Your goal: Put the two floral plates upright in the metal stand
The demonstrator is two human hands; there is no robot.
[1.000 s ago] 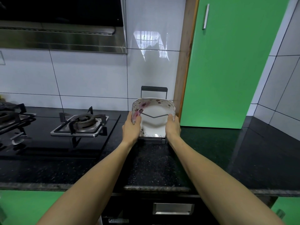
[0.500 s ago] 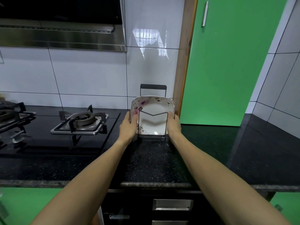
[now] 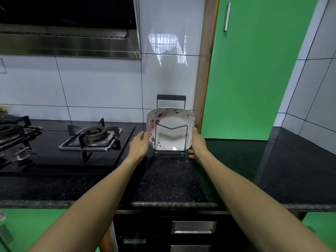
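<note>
A white square floral plate [image 3: 171,137] with pink flowers on its rim stands upright in the black metal stand [image 3: 169,154], behind the stand's front wire. I cannot tell whether a second plate stands behind it. My left hand [image 3: 139,145] is beside the plate's left edge, fingers loose and apart, the thumb tip just touching the rim. My right hand [image 3: 197,143] is at the right edge, thumb pressed along the rim and fingers curled low by the stand's base.
The stand sits on a black speckled counter [image 3: 172,180] against the white tiled wall. A gas hob [image 3: 92,137] lies to the left, a green cabinet door [image 3: 254,79] to the right. Drawers [image 3: 193,227] are below the counter's front edge.
The plate has come down from above the stand into it and now rests behind the front wire. Both hands have slid slightly outward and down along its edges.
</note>
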